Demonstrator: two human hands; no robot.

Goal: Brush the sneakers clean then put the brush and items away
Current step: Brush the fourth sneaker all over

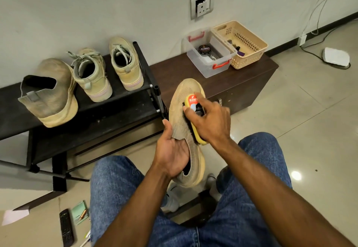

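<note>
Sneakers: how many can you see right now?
4. Three stand on the black shoe rack: a knit sneaker at its left end, then two lace-up sneakers. The fourth sneaker is in the left hand, being brushed.

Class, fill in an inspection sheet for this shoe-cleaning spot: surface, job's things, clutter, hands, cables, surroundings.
Surface: black shoe rack beside a brown cabinet; tiled floor.
Job's things: knit sneaker held in the air, yellow brush on it; its mate and two lace-up sneakers on the rack; polish tin in a clear box.
Clutter: beige basket with small items; remote and notepad on the floor.
Hands: left hand grips the sneaker's opening; right hand grips the brush.
Cables: wires run down the wall to the floor.
Surroundings: wall socket.
</note>
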